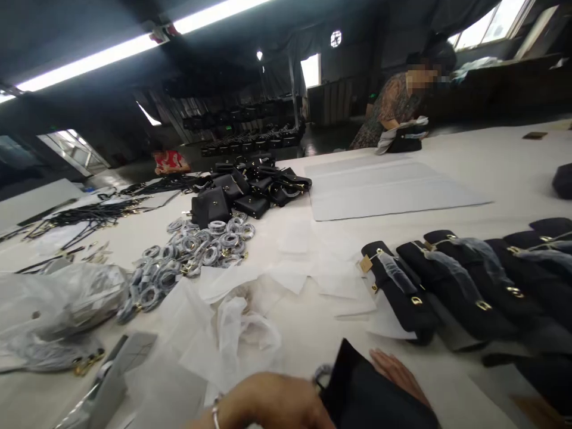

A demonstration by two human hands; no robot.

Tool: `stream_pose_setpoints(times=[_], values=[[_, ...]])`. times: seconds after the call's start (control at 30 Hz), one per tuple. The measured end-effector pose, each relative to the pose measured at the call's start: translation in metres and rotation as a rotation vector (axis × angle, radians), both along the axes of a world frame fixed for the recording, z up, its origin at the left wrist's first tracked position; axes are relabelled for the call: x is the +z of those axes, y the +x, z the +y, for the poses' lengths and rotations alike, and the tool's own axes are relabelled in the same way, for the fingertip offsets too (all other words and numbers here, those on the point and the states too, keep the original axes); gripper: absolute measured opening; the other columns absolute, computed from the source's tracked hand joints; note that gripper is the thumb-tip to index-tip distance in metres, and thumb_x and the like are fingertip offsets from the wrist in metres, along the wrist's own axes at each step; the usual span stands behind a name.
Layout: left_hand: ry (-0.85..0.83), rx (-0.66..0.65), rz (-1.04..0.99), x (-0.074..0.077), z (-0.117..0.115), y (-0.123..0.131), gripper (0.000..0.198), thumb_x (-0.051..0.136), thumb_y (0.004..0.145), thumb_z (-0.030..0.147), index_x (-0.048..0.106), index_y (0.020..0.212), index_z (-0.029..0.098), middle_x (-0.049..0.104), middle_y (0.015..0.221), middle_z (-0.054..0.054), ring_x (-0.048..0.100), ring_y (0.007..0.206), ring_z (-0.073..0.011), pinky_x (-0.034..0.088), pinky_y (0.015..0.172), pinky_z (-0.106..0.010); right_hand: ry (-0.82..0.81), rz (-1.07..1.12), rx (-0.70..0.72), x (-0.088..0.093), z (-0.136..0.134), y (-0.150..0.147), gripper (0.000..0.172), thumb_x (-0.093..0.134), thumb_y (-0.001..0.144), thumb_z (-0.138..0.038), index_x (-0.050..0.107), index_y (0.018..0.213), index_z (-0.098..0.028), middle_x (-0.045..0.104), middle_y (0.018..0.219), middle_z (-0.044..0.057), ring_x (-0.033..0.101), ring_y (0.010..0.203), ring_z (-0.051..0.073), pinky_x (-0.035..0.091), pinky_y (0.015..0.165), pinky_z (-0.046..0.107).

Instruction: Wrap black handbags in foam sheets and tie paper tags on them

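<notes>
At the bottom of the head view a black handbag [369, 393] stands tilted between my hands. My left hand [281, 399], with a bracelet at its wrist, is closed at the bag's left edge; its fingertips are mostly hidden. Along the bag's far right side lie the fingers of my right hand [397, 372], holding it, with the thumb and palm out of sight. A wrapped ring-shaped coil [322, 375] shows just beside the bag's left edge. Thin white wrapping sheets [250, 333] lie crumpled beyond my left hand.
Black bags with wrapped handles [397, 280] stand in a row at right. Several wrapped coils [196, 247] and a heap of black bags [250, 185] lie farther left. A grey sheet [384, 187] covers part of the table. A co-worker [393, 107] handles a bag across it.
</notes>
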State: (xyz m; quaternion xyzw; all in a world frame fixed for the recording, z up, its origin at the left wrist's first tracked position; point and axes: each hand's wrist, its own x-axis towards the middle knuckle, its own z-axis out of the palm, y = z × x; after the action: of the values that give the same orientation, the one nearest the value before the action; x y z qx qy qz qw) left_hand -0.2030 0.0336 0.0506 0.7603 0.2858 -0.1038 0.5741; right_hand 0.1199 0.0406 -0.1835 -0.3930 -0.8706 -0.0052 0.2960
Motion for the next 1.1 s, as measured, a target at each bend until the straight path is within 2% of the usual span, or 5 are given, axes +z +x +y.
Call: stream_pose_setpoints(times=[0.2, 0.43, 0.63, 0.8, 1.1], values=[[0.58, 0.901, 0.11, -0.005, 0.18, -0.035, 0.045, 0.061, 0.087, 0.036, 0.058, 0.129, 0.02, 0.06, 0.135, -0.01, 0.057, 0.123, -0.0243, 0.045, 0.102, -0.033, -0.301, 0.299, -0.269, 0.079, 0.046, -0.012, 0.026, 0.052, 0.094, -0.04, 0.071, 0.105, -0.025, 0.077, 0.098, 0.003, 0.074, 0.084, 0.019, 0.061, 0.075, 0.024], [0.537, 1.347, 0.611, -0.102, 0.333, -0.057, 0.091, 0.058, 0.084, 0.06, 0.027, 0.15, 0.005, 0.024, 0.156, -0.029, 0.019, 0.147, -0.0411, 0.025, 0.114, -0.06, -0.4, 0.454, -0.177, 0.14, 0.112, -0.119, 0.043, 0.052, 0.094, -0.032, 0.05, 0.137, -0.027, 0.051, 0.144, 0.006, 0.049, 0.132, 0.023, 0.046, 0.109, 0.04], [0.722, 1.241, 0.744, -0.163, 0.34, -0.049, 0.087, 0.054, 0.085, 0.064, 0.028, 0.151, 0.014, 0.013, 0.161, -0.023, 0.007, 0.149, -0.041, 0.007, 0.114, -0.07, -0.538, 0.893, -0.512, 0.157, 0.208, -0.194, 0.055, 0.048, 0.094, -0.043, 0.039, 0.144, -0.023, 0.04, 0.151, 0.012, 0.039, 0.138, 0.026, 0.036, 0.114, 0.05], [0.769, 1.152, 0.662, -0.174, 0.334, -0.065, 0.072, 0.051, 0.09, 0.055, 0.033, 0.149, 0.02, 0.016, 0.162, -0.016, 0.01, 0.15, -0.0374, 0.009, 0.116, -0.067, -0.505, 0.381, -0.75, 0.123, 0.281, -0.19, 0.063, 0.048, 0.092, -0.042, 0.038, 0.147, -0.014, 0.022, 0.16, 0.018, 0.01, 0.149, 0.035, 0.015, 0.119, 0.058], [0.691, 1.047, 0.568, -0.167, 0.28, -0.062, 0.059, 0.045, 0.094, 0.049, 0.038, 0.147, 0.022, 0.02, 0.162, -0.011, 0.01, 0.151, -0.031, 0.009, 0.12, -0.059, -0.775, -0.233, -0.76, 0.083, 0.262, -0.137, 0.06, 0.039, 0.097, -0.046, 0.033, 0.151, -0.019, 0.024, 0.16, 0.016, 0.016, 0.148, 0.037, 0.021, 0.116, 0.059]])
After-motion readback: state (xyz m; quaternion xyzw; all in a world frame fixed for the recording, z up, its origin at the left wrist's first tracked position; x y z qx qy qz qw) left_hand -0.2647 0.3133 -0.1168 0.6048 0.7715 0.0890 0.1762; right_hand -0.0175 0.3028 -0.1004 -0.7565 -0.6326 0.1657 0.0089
